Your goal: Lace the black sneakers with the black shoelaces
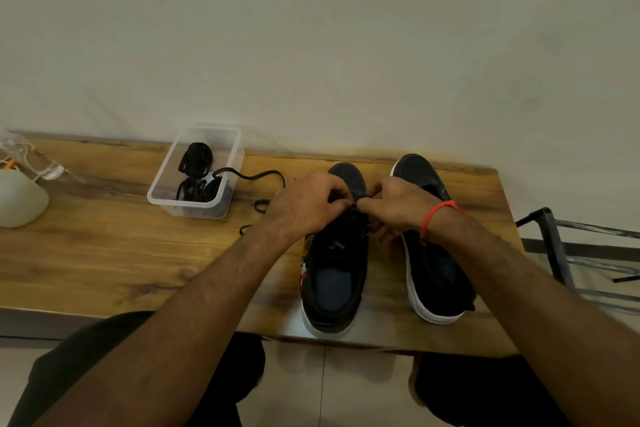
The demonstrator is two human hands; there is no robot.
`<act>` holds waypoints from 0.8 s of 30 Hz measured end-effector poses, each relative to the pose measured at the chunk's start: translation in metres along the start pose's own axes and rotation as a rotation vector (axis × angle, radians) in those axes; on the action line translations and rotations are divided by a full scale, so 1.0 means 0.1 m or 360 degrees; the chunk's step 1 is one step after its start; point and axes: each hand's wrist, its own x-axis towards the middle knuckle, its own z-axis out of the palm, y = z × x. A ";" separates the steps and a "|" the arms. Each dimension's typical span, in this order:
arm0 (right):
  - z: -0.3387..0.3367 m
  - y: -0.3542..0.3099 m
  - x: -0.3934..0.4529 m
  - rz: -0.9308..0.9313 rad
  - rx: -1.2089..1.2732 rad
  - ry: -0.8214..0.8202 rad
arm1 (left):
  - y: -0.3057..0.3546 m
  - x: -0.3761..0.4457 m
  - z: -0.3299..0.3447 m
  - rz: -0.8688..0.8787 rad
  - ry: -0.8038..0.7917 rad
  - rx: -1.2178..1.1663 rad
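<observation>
— Over the left sneaker [334, 267], what do you hold?

— Your left hand [306, 203] and right hand [393, 206] pinch the black shoelace [258, 177] at the toe-end eyelets, fingers curled tight; its tail trails left toward the clear box [194, 173].

— Step?

— First eyelets, by my judgement. Next, even both ends. Right sneaker [433, 253], beside it, appears unlaced.
</observation>
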 end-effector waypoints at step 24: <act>-0.09 0.08 0.03 0.0085 0.0617 -0.0180 | 0.00 -0.03 0.06 0.0044 -0.0070 0.0311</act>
